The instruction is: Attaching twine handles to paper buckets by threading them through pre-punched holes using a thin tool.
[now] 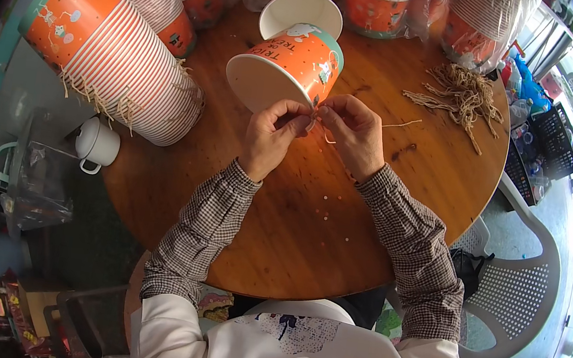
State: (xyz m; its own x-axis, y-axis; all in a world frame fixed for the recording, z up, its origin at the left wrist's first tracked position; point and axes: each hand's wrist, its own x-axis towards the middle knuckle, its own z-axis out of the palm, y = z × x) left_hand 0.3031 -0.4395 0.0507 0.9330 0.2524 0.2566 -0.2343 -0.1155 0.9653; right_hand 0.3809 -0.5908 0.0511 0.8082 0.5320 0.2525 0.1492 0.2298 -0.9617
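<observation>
An orange paper bucket (308, 56) with a green base band lies tilted on its side, its white open mouth facing me. At the bucket's rim, the fingertips of my left hand (269, 137) and my right hand (357, 136) come together in a pinch. A thin tan cord (402, 124) runs between them, one tail trailing out to the right of my right hand and a short end hanging below the fingertips. My fingers cover the spot where the cord meets the rim. Just behind stands another paper bucket (302, 15), its white inside showing.
At left a tall nested stack of buckets (135, 74) leans over, cords hanging from its rims, near a white enamel mug (98, 143). A heap of tan cords (461, 97) lies at right. Plastic-wrapped stacks (376, 4) line the far edge. A plastic chair (514, 278) stands beside the round table (292, 251).
</observation>
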